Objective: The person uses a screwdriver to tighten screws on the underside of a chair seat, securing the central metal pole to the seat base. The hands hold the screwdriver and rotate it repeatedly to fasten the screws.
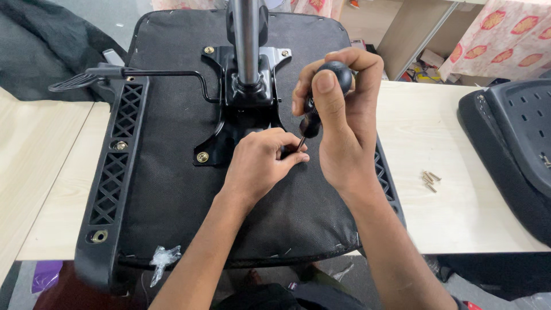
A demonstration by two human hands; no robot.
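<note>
1. black fabric chair seat [172, 189], upside down on the pale wood counter [453, 172], metal mechanism plate [247, 109] bolted at its centre.
2. right hand [341, 120]: fingers clenched round a black-handled screwdriver [313, 112], tip angled down at the plate's edge.
3. left hand [261, 161]: fingers pinched at the screwdriver tip, resting on the seat.
4. loose brass screws [429, 180], on the counter right of the seat.
5. black plastic armrest bracket [115, 172], along the seat's left edge.

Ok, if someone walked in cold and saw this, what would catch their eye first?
Probably the upturned black fabric-covered chair seat filling the middle of the pale wooden table, its metal column pointing at the camera. Next, the right hand gripping a black round-handled screwdriver, tip down by the left hand on the black mounting plate. A small cluster of brass-coloured screws lies to the right.
</note>
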